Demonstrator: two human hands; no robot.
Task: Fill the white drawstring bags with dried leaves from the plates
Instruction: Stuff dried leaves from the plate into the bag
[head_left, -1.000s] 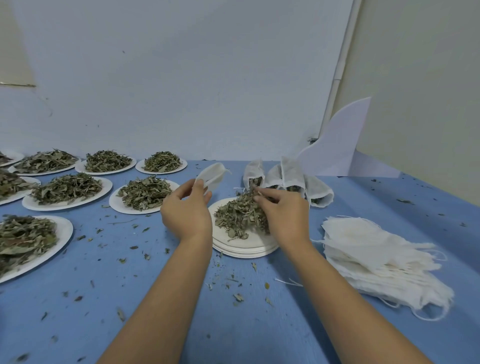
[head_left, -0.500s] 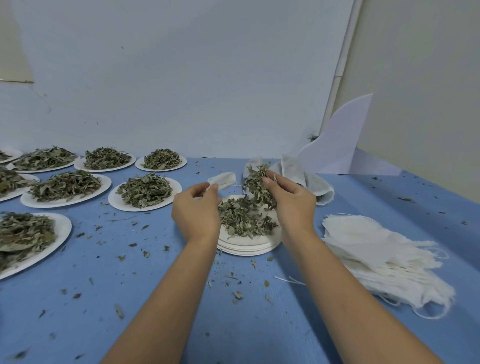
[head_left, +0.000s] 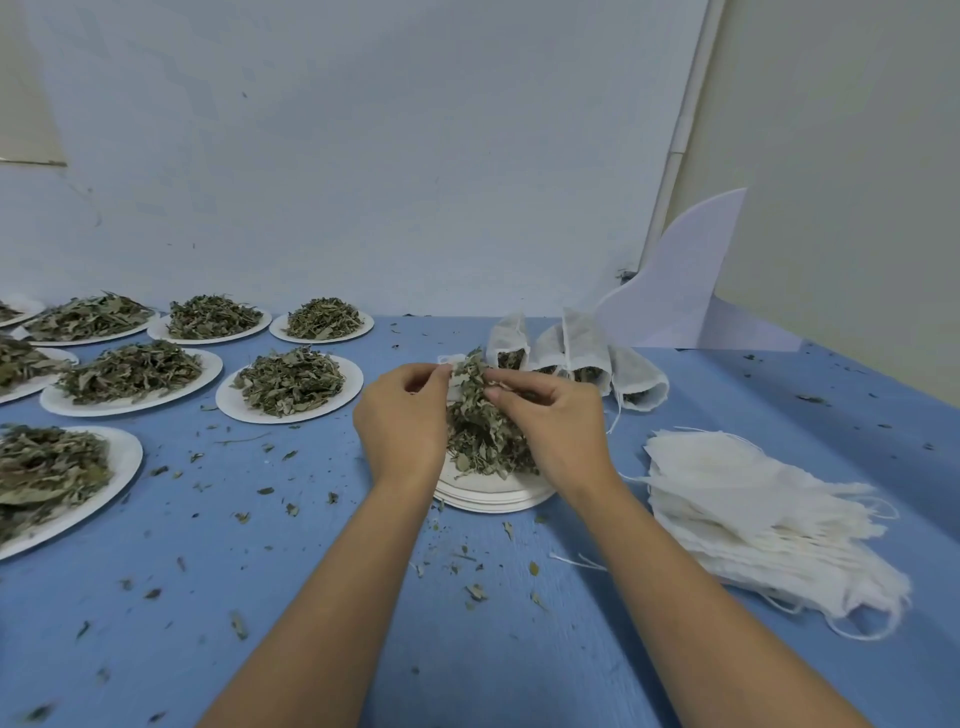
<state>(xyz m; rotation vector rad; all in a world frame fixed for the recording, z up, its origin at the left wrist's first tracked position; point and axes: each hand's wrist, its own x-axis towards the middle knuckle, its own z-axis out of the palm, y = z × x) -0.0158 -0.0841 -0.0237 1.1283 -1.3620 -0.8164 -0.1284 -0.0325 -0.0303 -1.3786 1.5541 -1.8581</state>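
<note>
While the left hand (head_left: 402, 415) pinches the rim of a white drawstring bag (head_left: 450, 360) between thumb and fingertips, the right hand (head_left: 550, 415) pinches a clump of dried leaves (head_left: 470, 382) right at that rim. Both hands are raised just above a stack of plates (head_left: 493, 493) near the middle of the blue table (head_left: 311, 571). A loose heap of leaves (head_left: 483, 441) lies on the top plate.

Only a narrow strip of the held bag shows beside the left thumb. The clump hides the rest, so I cannot tell which way its long axis runs.

Just behind the hands lie filled bags (head_left: 584, 348), side by side. Their long axes run away from the person, and their open mouths face back toward the hands, with leaves showing inside. At the right sits a flat pile of empty bags (head_left: 753, 509), strings trailing. On the left, 8 plates of leaves (head_left: 288, 384) stand in rows, and leaf crumbs (head_left: 475, 592) are scattered across the table.
</note>
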